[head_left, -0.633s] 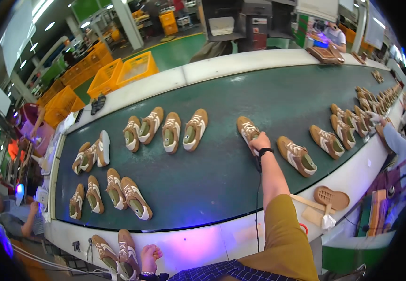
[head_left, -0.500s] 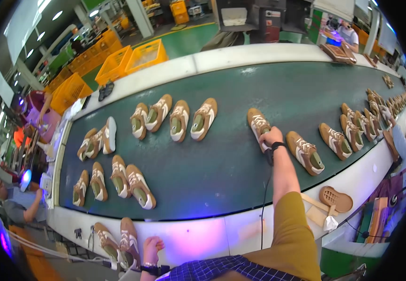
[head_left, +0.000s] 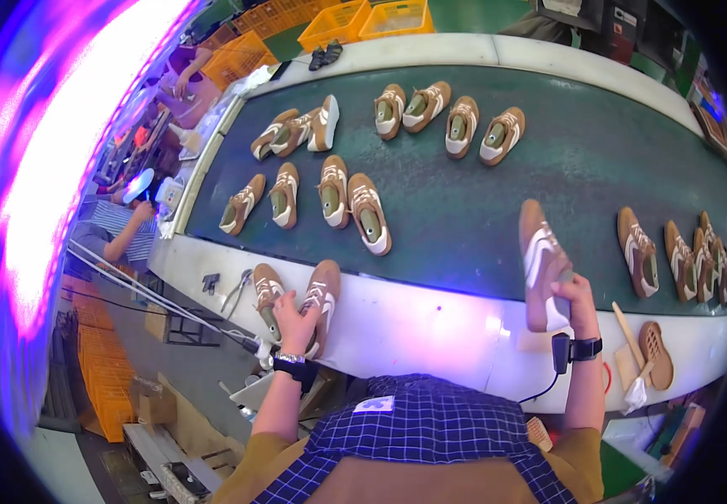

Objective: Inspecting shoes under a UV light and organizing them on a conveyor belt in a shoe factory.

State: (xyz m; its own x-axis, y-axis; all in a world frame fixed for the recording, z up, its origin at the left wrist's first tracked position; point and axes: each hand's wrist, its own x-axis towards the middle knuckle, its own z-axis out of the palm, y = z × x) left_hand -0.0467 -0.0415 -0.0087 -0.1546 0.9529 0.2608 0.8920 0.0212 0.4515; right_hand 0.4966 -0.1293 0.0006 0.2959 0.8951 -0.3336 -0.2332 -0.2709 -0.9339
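Note:
My right hand (head_left: 580, 304) is closed on the heel end of a tan sneaker (head_left: 540, 265) with white stripes. It holds the sneaker tilted, toe up, over the near edge of the green conveyor belt (head_left: 456, 227). At the front left, a pair of matching sneakers stands on the white ledge. My left hand (head_left: 299, 323) lies over the inner side of the pair's right sneaker (head_left: 323, 294), its fingers curled at the shoe's opening. Beside those fingers is the left sneaker (head_left: 268, 290), partly covered by the hand.
Several similar sneakers stand on the belt at the left, far middle and right. A brown shoe sole (head_left: 656, 357) lies on the ledge at the right, near a white crumpled piece (head_left: 637, 393). Orange crates (head_left: 397, 18) stand beyond the belt. A person (head_left: 124, 231) sits at the left.
My view has turned left. My right hand has lifted a sneaker off the belt and brought it nearer. My left hand has moved onto the pair on the ledge.

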